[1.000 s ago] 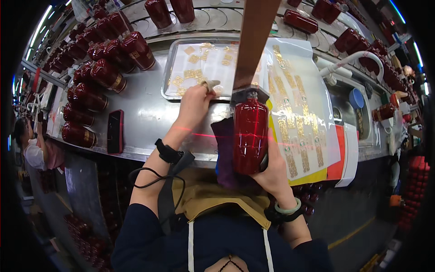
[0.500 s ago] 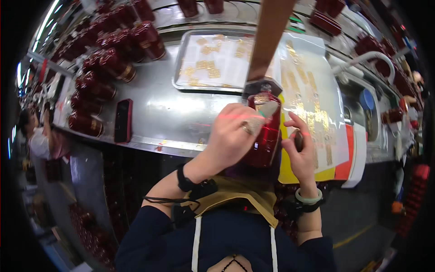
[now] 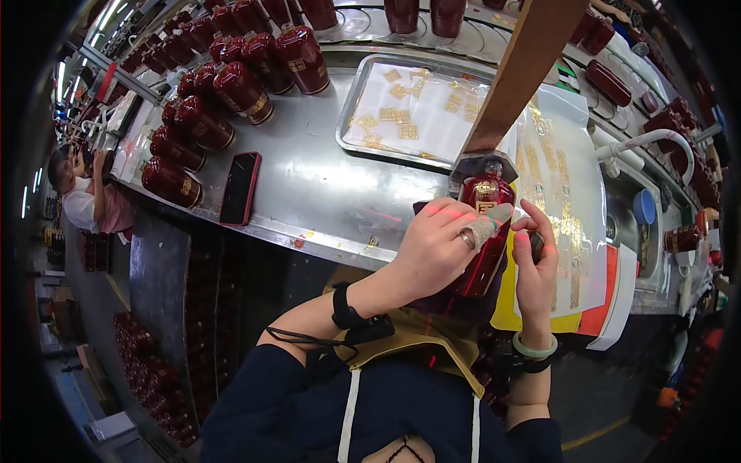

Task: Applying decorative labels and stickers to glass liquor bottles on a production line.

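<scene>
Left hand (image 3: 436,251) is closing over the front of the red bottle (image 3: 485,231), fingers curled across its body; one fingertip (image 3: 486,224) is wearing a woven cot and is pressing near the small gold label (image 3: 486,207). Right hand (image 3: 536,266) is gripping the same bottle from the right side, thumb and fingers wrapped around it. I am reading the bottle as held just off the near edge of the steel workbench (image 3: 324,185), in front of my apron, with its capped neck seated against the base of a slanted wooden post (image 3: 525,69).

Handling, as I judge it: the bottle is looking glossy, glazed and rigid, so I am treating it as heavy, slippery and breakable. I am recommending a grip on the broad body with both palms, not on the neck.

Appearance: deep red, rounded shoulders, gold trim at the neck.

Farther out, a metal tray (image 3: 355,116) of gold labels is lying to the far left of the post, a dark phone (image 3: 240,187) is lying left on the bench, and a row of similar red bottles (image 3: 224,92) is standing at far left.
</scene>
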A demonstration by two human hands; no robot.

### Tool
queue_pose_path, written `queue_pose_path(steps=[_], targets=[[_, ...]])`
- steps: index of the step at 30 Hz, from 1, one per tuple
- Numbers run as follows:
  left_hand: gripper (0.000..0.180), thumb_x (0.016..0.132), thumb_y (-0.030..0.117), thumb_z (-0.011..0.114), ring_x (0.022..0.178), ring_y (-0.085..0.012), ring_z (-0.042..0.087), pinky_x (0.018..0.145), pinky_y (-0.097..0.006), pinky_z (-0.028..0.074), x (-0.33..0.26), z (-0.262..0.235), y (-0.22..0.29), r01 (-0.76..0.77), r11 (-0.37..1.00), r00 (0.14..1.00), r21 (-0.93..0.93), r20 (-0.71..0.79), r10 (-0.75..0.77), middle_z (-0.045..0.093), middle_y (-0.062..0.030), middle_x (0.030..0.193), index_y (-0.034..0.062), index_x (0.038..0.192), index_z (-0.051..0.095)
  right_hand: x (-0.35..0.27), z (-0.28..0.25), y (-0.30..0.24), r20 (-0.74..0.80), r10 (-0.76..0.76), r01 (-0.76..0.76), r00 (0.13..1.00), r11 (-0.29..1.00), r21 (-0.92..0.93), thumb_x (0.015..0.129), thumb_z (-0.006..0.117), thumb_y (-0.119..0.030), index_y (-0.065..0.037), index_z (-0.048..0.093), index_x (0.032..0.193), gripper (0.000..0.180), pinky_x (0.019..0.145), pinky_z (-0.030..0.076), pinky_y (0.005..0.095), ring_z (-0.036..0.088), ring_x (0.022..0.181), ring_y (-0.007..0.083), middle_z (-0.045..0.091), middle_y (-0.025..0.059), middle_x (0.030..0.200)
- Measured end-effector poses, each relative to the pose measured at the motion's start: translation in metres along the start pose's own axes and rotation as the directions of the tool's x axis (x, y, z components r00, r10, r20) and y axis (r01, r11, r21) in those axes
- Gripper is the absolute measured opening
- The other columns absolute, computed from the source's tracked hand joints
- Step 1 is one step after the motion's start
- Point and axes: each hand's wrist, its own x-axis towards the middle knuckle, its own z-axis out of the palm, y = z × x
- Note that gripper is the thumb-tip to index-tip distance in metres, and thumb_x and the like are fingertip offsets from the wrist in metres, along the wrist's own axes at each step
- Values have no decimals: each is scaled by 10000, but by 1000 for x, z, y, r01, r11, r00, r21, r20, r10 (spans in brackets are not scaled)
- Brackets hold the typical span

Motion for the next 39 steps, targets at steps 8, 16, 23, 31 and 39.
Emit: queue_pose_path(steps=[8,16,23,31,39], targets=[[293,759,115,879,938,-212,688,807,-378,527,3,-2,6,5,1000,1000,-21,26,-5,767,-12,1039,71,1031,781,4,2,-6,-48,91,-89,995,995,52,1027,639,-61,-31,576,1441,419,639,333,181,414,730,4,568,-51,984],[568,909,104,795,1249,-304,619,1093,-400,472,-13,-7,7,391,873,912,-292,-4,-410,572,-223,1402,-35,1416,578,26,5,-9,-59,48,-48,997,999,8,1001,689,-81,-61,635,1369,373,632,317,179,401,717,2,518,-67,926],[782,962,121,758,1313,-200,569,1106,-361,482,-4,16,10,692,85,575,-717,476,-665,546,-158,1457,-50,1576,305,53,17,-4,-54,76,-83,996,987,-140,939,790,-173,-46,667,1274,379,638,343,194,407,733,26,500,-54,906],[855,950,113,769,1356,-206,537,1142,-369,449,-9,14,9,749,203,582,-631,479,-657,512,-160,1493,-43,1607,244,54,6,7,44,126,-128,991,989,71,908,827,-218,-43,676,1238,404,665,347,199,393,768,25,445,-77,874],[922,936,119,785,1380,-227,517,1156,-394,434,-9,17,9,718,164,597,-676,479,-644,476,-169,1517,-39,1622,190,57,12,2,31,198,-199,980,980,30,913,823,-211,-45,681,1209,368,663,322,187,376,765,22,412,-88,848]])
